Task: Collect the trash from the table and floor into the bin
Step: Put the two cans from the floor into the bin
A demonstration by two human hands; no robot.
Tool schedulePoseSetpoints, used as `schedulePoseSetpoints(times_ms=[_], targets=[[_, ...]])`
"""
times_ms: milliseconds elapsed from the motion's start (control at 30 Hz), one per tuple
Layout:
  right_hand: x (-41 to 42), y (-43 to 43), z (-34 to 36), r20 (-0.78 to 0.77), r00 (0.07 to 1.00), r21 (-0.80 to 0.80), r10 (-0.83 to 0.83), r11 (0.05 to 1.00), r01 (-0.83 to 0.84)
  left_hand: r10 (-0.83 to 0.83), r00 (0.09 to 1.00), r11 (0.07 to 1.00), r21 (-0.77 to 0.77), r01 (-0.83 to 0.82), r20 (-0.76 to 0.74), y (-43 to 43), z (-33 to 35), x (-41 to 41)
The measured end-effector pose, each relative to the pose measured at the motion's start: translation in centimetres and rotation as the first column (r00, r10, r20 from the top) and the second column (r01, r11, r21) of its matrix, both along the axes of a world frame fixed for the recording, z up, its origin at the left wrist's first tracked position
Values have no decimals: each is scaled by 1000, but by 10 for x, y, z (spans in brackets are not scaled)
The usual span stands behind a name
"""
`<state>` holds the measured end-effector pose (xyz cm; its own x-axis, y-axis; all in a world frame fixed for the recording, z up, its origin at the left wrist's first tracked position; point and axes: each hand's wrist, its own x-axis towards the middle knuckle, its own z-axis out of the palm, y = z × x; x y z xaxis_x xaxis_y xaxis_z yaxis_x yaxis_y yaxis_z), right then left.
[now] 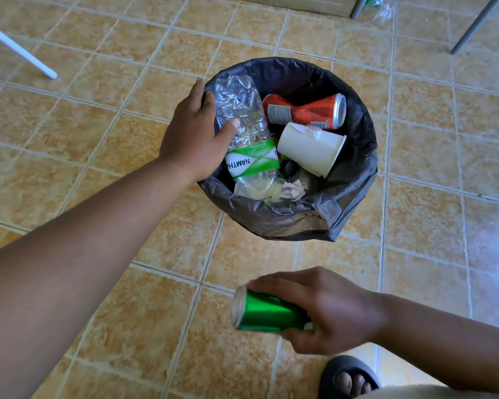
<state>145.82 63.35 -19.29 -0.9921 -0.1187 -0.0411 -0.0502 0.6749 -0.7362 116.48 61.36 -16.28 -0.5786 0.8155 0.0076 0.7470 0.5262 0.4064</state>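
Note:
A round bin lined with a black bag stands on the tiled floor. Over its left side my left hand grips a crushed clear plastic bottle with a green label, thumb across the bottle. Inside the bin lie a crushed orange can, a white paper cup on its side and a crumpled paper ball. My right hand holds a green can sideways above the floor, in front of the bin.
A white leg slants at the top left. A cardboard box and grey metal legs stand at the top right, with clear plastic litter beside them. My sandalled foot is at the bottom right.

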Motion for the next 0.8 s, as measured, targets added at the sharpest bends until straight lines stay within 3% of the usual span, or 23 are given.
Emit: schedulePoseSetpoints(times_ms=[100,200,267,367,533,667,800], targets=[[-21,2,61,-247,966,-172,-75,985,32,6,1000,1000,9,-6,10,0,-1,-1],[-35,28,99,-431,872,-126,-233,972,198,0,999,999,37,-1,42,1,0,-2],[-46,49,106,-428,795,-217,-430,903,371,-1,995,996,87,-7,99,1,1,-1],[-64,72,101,-355,674,-308,-648,762,570,-2,1000,1000,27,1,27,0,-1,0],[-92,84,74,-356,639,-46,-682,696,717,8,1000,999,33,-9,14,1,-2,-1],[-100,82,53,-349,698,91,-625,719,689,19,999,999,27,-20,31,1,-3,-1],[-92,83,43,-438,729,251,-527,707,662,11,999,999,30,-12,31,2,-4,-2]])
